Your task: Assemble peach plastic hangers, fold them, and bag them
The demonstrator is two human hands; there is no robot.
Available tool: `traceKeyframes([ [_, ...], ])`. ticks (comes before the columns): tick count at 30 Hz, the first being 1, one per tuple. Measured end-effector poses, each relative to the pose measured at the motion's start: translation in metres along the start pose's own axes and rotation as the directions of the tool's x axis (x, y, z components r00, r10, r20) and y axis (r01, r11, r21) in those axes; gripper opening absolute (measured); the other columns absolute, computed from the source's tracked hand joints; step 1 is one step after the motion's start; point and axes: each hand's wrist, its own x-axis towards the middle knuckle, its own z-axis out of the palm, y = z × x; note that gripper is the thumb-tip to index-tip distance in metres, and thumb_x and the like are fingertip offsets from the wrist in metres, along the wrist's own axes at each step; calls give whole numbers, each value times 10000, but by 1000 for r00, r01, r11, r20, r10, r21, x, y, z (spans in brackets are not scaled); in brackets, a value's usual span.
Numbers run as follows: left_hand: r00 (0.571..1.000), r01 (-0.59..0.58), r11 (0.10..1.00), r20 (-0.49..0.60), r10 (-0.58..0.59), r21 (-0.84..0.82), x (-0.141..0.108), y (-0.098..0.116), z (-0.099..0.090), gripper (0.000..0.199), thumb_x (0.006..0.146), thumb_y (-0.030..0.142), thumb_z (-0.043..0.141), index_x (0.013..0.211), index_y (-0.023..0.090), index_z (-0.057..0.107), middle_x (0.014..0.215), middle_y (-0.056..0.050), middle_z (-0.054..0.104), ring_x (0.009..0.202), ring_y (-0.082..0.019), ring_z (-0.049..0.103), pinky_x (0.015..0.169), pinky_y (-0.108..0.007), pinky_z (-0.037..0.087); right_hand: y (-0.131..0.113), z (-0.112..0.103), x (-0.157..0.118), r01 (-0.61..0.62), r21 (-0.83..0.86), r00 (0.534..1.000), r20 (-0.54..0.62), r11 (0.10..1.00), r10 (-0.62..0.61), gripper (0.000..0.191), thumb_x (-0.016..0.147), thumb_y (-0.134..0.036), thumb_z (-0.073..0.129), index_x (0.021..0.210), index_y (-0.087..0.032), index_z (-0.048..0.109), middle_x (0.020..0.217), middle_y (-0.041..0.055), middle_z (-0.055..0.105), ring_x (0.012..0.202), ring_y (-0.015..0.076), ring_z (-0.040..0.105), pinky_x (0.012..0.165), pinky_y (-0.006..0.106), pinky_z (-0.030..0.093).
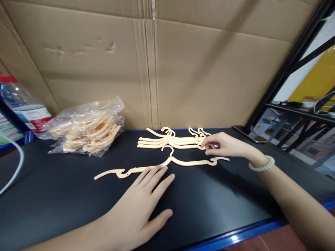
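Left hand (141,198): fingers spread wide, fingertips at the unfolded hanger (188,162), near centre | right hand (225,144): narrowed at the right end of the hanger stack (170,139) (gripping? can't tell from here) | bagged hangers (90,134): far left, black table (199,202)

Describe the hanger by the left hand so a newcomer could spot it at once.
On the black tabletop, look by the fingertips of the left hand. The cream hanger there lies in front of the hanger pile. Unlike those, it lies singly, its arms spread wider than the pile's.
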Motion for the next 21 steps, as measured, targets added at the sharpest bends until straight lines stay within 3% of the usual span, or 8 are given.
traceKeyframes([
  [4,1000,2,999,12,-2,-32,0,0,-1,602,904,375,537,1467,270,351,1552,-78,333,1410,-331,306,1128,-550,296,3,6,0,-28,0,983,183,1000,28,243,715,-301,729,921,-174,706,732,17,663,691,154,607,603,240,459],
  [8,999,11,999,50,-9,-34,1,0,-4,582,908,375,532,1455,251,377,1545,-95,342,1416,-336,292,1131,-562,283,4,13,2,-11,53,961,278,999,-4,96,781,-256,646,810,-179,697,688,5,682,651,139,615,620,239,467],
  [13,993,-23,997,117,32,-80,5,-5,-8,572,911,385,528,1448,244,389,1542,-109,343,1419,-347,283,1119,-568,302,3,14,3,-67,98,963,267,993,38,70,772,-193,595,754,-168,658,643,-1,671,592,127,606,574,224,460],
  [21,999,-13,994,37,17,-107,6,-7,-2,505,893,341,556,1382,249,472,1502,-89,413,1406,-335,306,1131,-565,286,6,15,3,-76,88,964,260,993,51,64,773,-191,588,759,-167,646,652,-1,654,599,129,594,564,223,448],
])
